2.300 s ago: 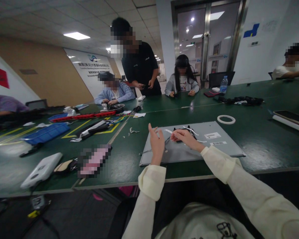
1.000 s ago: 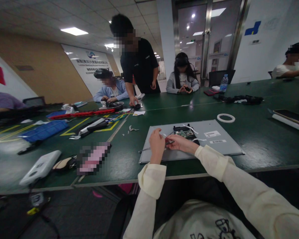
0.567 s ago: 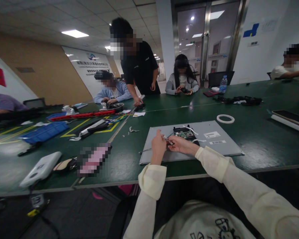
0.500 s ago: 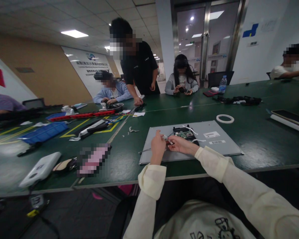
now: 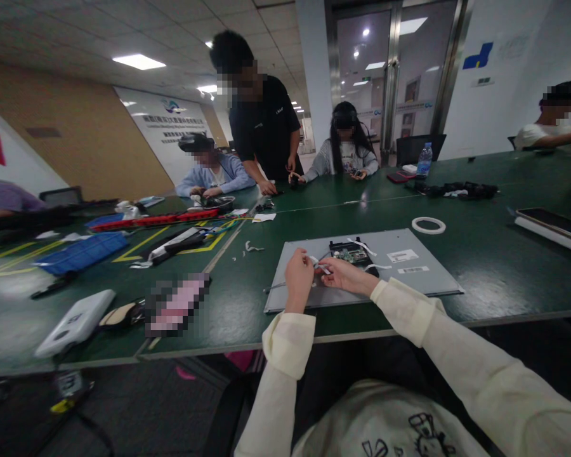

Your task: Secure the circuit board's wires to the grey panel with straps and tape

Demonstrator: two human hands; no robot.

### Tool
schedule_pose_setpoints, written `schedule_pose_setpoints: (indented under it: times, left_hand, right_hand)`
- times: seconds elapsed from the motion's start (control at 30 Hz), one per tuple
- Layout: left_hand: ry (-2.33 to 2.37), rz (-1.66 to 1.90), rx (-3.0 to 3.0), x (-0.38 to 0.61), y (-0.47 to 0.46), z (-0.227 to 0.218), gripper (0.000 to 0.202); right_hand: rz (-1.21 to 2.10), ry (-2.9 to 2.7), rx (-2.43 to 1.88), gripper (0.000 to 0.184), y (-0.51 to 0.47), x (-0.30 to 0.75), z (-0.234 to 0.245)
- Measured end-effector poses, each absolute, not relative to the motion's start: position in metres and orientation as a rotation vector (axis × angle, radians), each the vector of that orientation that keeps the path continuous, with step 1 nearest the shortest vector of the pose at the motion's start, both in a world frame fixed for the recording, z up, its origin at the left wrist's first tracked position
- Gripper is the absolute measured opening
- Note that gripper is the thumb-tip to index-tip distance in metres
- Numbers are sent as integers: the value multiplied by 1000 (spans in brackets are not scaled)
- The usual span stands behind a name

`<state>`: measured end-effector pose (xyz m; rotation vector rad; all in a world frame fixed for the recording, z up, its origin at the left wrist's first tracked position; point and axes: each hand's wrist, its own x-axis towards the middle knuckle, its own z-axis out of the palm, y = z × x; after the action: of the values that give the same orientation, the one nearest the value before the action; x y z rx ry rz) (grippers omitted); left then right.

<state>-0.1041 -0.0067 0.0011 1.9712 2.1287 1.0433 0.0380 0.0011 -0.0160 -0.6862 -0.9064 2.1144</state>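
Observation:
A flat grey panel (image 5: 426, 266) lies in front of me, carrying a black bracket with a green circuit board (image 5: 354, 255). Above its left part, my left hand (image 5: 299, 276) pinches a white strip (image 5: 320, 266) that looks like tape. My right hand (image 5: 346, 275) has its fingertips closed on the strip's other side, close to the left fingers. A thin grey cable (image 5: 275, 289) runs over the panel's left edge to my hands; whether the strip is around it I cannot tell. Two more white strips (image 5: 379, 266) stick out by the board.
A roll of white tape (image 5: 428, 225) lies behind the panel. To the left are a white device (image 5: 76, 322), a pink item (image 5: 178, 304) and a blue tray (image 5: 82, 252). A phone (image 5: 556, 226) rests at right. Several people work across the green table (image 5: 238, 317).
My hands remain at the strip, with the left fingers slightly shifted and more of the strip showing. Across the table, a seated person's hand and the standing person's hand have come together at a dark object.

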Motion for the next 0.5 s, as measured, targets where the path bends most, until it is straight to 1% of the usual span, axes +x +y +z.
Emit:
schedule_pose_setpoints:
  times: [0.13,0.27,0.5]
  left_hand:
    - [2085,1070,1938,-104,-7,1,31]
    - [2012,1083,1959,-105,-5,-2,34]
    - [2065,851,1984,-104,-5,-3,33]
  right_hand:
    - [2193,-888,-633,10,4,40,-17]
    - [2202,-866,-611,13,0,43,-14]
    - [2222,-920,-651,10,-2,45,-9]
